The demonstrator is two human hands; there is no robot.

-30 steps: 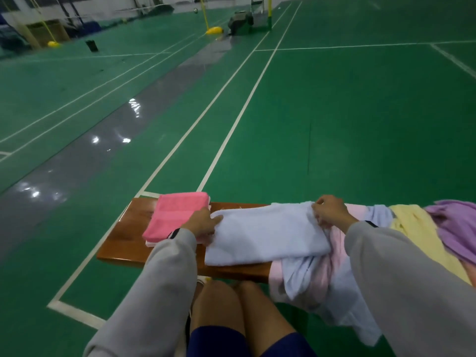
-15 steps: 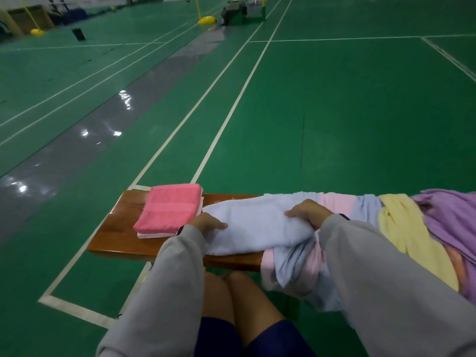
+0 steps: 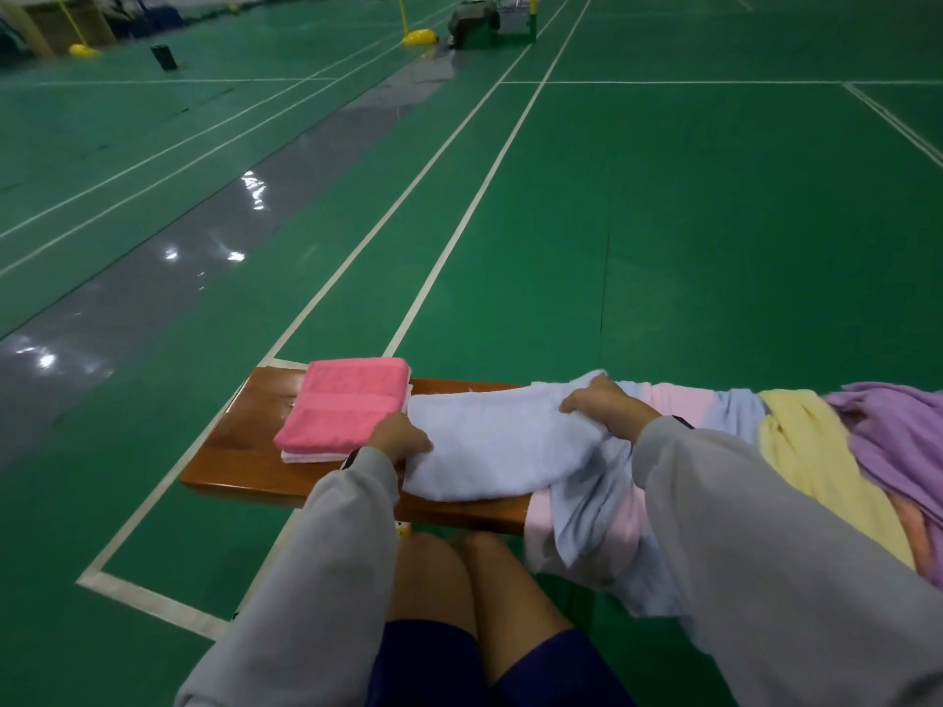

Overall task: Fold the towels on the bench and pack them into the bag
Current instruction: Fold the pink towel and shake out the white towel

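Presently entered, one moment, head view.

1. Tabletop [image 3: 240,436]: brown wood, set on a green court floor [image 3: 663,222].
2. Pink towel [image 3: 342,405]: folded flat and stacked on a folded white towel [image 3: 311,456], near the tabletop's left end. Both were judged finished.
3. Blue towel [image 3: 490,446]: pale, spread across the middle of the tabletop, just beside the pink towel. Its right part hung off the near edge, over a pale pink towel [image 3: 673,400].
4. Left hand [image 3: 403,438]: laid on the blue towel's left edge, fingers pointing right. Whether its grip pinched the edge or only pressed it could not be told.
5. Right hand [image 3: 607,405]: knuckles up, fingers curled in a narrow grip on the bunched right part of the blue towel. One corner of cloth poked up beyond it.
6. Heap at right: yellow towel [image 3: 806,451] and purple towel [image 3: 893,431], unfolded and overlapping.
7. Bag: not in view.

Step in hand: folding the blue towel, judged partway through. Two towels were folded, several were not, and packing was not yet begun.

Next move, as judged: bring the end held by the right hand across to the left edge and match the edges. The left hand would need to anchor the cloth, and the fold would then want flattening. The hanging part would need lifting clear so it did not drag the pale pink towel beneath it.
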